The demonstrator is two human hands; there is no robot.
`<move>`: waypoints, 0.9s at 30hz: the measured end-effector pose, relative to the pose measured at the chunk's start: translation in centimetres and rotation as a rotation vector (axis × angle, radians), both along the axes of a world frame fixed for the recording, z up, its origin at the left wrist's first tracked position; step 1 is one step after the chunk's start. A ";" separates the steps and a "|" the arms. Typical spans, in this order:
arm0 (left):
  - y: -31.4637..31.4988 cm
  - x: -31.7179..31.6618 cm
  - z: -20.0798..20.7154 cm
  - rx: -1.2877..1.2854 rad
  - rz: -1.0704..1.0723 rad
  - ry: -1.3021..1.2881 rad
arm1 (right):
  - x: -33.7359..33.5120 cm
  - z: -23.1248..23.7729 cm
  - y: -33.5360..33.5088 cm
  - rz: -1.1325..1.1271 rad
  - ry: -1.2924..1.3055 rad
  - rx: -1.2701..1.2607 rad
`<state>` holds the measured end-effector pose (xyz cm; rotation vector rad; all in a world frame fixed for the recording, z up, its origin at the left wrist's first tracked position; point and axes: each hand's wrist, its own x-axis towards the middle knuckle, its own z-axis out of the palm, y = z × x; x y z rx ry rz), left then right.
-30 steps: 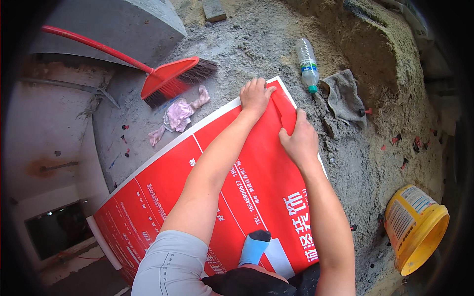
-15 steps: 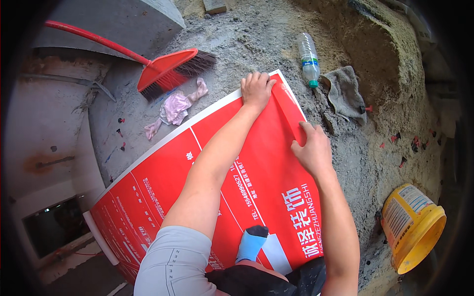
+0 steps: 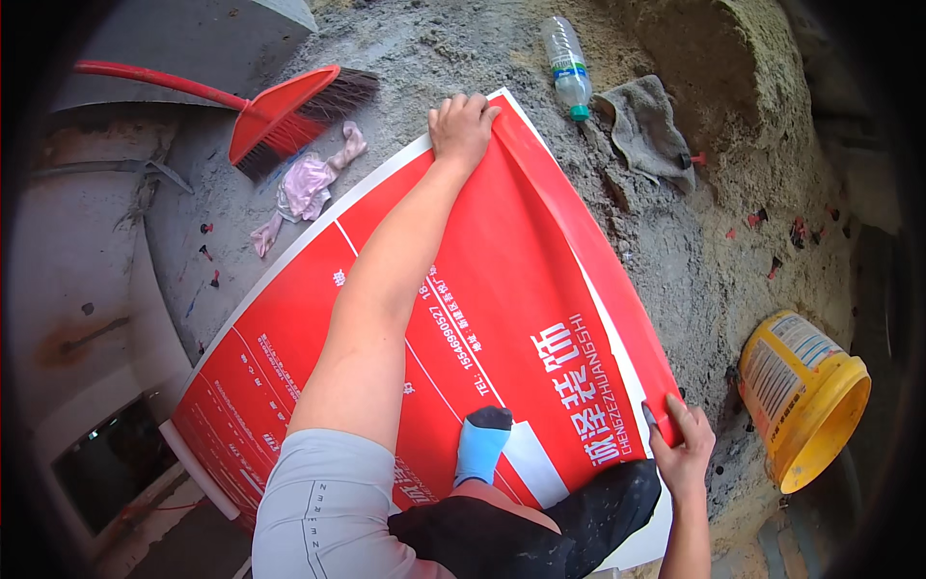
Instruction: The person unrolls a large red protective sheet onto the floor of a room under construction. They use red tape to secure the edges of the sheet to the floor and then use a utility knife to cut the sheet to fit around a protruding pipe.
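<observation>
Head view: red sheet [image 3: 511, 261] spans frame centre, long axis lower left to upper centre, corner pointing up. Right hand [image 3: 685, 449], lower right, pinches its edge; left hand [image 3: 463, 132], upper centre, touches it, fingers bent, grip indeterminable.

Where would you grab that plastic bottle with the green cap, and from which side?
Probably around the middle of the bottle, from above, fingers and thumb across its width. It lies on its side, cap toward the wearer, and the grey cloth sits close beside the cap end.
</observation>
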<state>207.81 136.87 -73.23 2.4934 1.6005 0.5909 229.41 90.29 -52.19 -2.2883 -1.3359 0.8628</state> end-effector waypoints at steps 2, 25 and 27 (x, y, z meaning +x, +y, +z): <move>0.0 0.2 0.1 0.003 -0.014 0.012 | -1.1 0.7 -4.9 0.005 0.004 -0.003; 0.4 0.5 1.5 -0.113 -0.031 0.134 | -2.9 -7.6 -6.8 0.250 -0.266 -0.638; 0.3 0.6 1.5 -0.108 -0.037 0.133 | -2.6 -8.1 -6.4 0.281 -0.258 -0.677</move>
